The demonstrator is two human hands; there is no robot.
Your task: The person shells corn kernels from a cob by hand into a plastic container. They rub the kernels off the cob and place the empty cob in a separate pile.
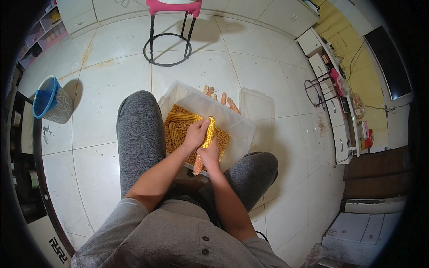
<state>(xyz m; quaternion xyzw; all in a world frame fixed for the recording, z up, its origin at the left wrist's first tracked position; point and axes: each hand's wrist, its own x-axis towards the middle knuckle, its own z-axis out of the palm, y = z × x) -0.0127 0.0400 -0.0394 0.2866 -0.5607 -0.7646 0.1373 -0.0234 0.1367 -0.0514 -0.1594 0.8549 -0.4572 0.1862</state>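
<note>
My left hand [195, 134] grips the upper part of a yellow ear of corn [209, 130] from its left side, thumb near the tip. My right hand [210, 153] is closed around a bare reddish corncob [198, 165], whose end sticks out below the palm; its fingers also press on the lower end of the ear. Both hands are above a translucent plastic bin [239, 129] between my knees. In the bin lies a bed of loose corn kernels [179, 110], with several whole ears [184, 117] on top at the left.
Several stripped cobs [224, 98] lie on the tiled floor behind the bin, beside a translucent lid [257, 104]. A pink-topped stool [167, 62] stands ahead. A bucket with a blue liner [62, 107] is at the left. Drawer cabinets [330, 104] line the right.
</note>
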